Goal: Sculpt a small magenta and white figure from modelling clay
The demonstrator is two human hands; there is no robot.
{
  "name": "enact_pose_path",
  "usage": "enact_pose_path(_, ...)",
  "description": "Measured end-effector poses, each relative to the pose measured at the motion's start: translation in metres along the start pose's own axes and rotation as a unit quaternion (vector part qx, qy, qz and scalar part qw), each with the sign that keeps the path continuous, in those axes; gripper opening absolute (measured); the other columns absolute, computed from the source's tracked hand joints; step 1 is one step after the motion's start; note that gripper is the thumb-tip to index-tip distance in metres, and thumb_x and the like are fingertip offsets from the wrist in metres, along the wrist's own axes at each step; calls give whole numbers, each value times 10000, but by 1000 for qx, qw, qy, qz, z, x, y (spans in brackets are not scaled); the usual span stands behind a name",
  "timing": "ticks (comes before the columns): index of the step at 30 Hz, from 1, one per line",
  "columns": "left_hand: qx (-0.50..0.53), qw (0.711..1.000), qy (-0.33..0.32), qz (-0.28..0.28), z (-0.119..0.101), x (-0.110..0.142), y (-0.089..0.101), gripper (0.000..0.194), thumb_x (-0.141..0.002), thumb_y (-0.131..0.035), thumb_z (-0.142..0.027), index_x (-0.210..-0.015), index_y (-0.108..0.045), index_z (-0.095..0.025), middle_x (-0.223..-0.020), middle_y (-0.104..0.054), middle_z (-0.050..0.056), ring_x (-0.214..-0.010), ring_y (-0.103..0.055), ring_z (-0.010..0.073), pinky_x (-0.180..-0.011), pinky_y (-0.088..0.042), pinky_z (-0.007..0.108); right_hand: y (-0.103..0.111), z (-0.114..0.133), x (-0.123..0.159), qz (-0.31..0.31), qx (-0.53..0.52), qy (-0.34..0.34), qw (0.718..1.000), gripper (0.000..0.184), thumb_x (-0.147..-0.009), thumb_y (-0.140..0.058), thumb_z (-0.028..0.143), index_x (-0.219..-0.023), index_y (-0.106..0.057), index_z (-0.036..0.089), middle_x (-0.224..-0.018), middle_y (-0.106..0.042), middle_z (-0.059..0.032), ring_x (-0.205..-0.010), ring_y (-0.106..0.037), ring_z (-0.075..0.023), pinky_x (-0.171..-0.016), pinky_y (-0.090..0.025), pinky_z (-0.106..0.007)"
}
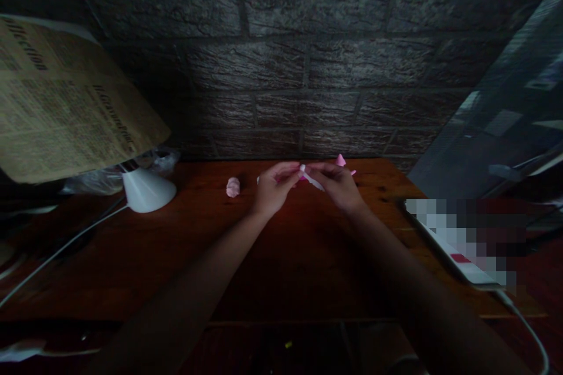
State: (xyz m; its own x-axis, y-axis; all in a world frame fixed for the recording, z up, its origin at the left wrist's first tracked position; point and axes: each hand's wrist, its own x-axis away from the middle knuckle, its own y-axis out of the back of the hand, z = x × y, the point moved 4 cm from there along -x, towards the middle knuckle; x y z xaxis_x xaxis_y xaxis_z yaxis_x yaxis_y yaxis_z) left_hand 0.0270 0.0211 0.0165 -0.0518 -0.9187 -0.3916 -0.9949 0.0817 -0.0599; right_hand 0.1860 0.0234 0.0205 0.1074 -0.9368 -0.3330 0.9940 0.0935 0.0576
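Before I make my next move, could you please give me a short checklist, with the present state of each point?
1. Left hand at the white piece: ok.
2. Right hand at it too: ok.
3. White strip by the right hand separate from that piece: cannot tell.
4. Pink lump apart from both hands: ok, on the table, to the left.
5. Pink pointed piece fully visible: not ok, partly behind the right hand.
6. Lamp base clear of both forearms: ok.

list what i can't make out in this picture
White piece, head view: full shape, partly covered by the fingers.
Pink thing, head view: full extent, blocked by the right hand.
Pale device, head view: most of its surface, masked by pixelated blocks.
Lampshade, head view: left side, cut off by the picture's left edge.
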Motion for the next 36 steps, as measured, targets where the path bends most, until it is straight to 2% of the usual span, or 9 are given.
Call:
enact_pose_path(6,-22,999,-26,-4,-4,1,0,158,-774,-774,-252,-921,-748,-203,-922,-776,58,-807,-713,159,-704,-584,289,0,1,0,7,0,-13,1000,292,-743,-790,458,-908,-802,217,-969,-789,-60,-889,-689,-196,-885,-526,-379)
enact_pose_path(15,-32,999,-43,1,-1,0,0,149,-792,-757,-273,-915,-726,-194,-956,-776,67,-862,-723,170,-761,-591,299,-2,4,2,12,-10,-20,1000,237,-733,-805,400,-896,-797,228,-976,-789,-55,-880,-683,-189,-861,-524,-371)
enact_pose_path(20,-44,997,-68,-5,1,-1,2,203,-780,-779,-272,-955,-721,-188,-967,-779,71,-900,-732,177,-815,-597,307,-3,4,2,4,-22,-18,1000,257,-700,-822,430,-869,-803,237,-960,-788,-42,-888,-678,-193,-878,-516,-376)
enact_pose_path(26,-53,995,-79,33,-2,1,-2,239,-824,-739,-259,-1056,-731,-205,-1031,-790,78,-932,-746,185,-824,-621,323,-1,2,1,-27,-35,-45,998,293,-648,-857,475,-816,-807,241,-842,-773,-35,-812,-657,-174,-795,-518,-340)
enact_pose_path(31,-51,995,-81,6,0,0,0,183,-818,-748,-263,-992,-743,-204,-980,-794,67,-891,-750,176,-813,-624,315,-1,0,0,-32,-46,-46,997,316,-621,-876,476,-815,-805,236,-828,-768,-35,-748,-647,-161,-730,-526,-325)
enact_pose_path(36,-72,993,-95,-5,0,1,0,167,-823,-748,-257,-980,-743,-199,-956,-792,63,-878,-745,172,-788,-615,304,1,-4,-1,-28,-51,-47,997,306,-638,-881,433,-841,-801,219,-815,-758,-36,-727,-650,-156,-764,-543,-345)
